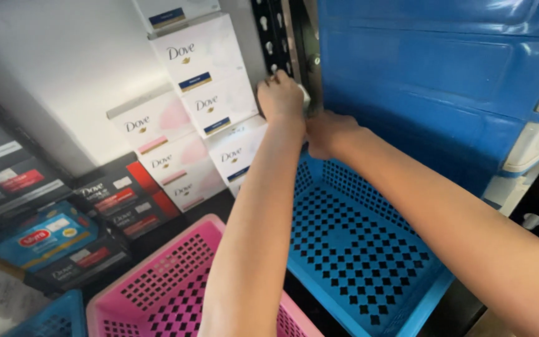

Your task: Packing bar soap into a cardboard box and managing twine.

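Head view: at upper centre the left hand [280,97] is closed on a small white object [305,97] pressed against the black slotted post [274,31]. The right hand [327,132] sits just below-right of it, fingers curled; what it holds I cannot tell. White boxes [198,93] lie left, the blue basket [357,249] below.

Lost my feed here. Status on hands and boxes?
Left hand closed on small white item at the white soap boxes. Right hand beside it, grip hidden. Blue basket below.
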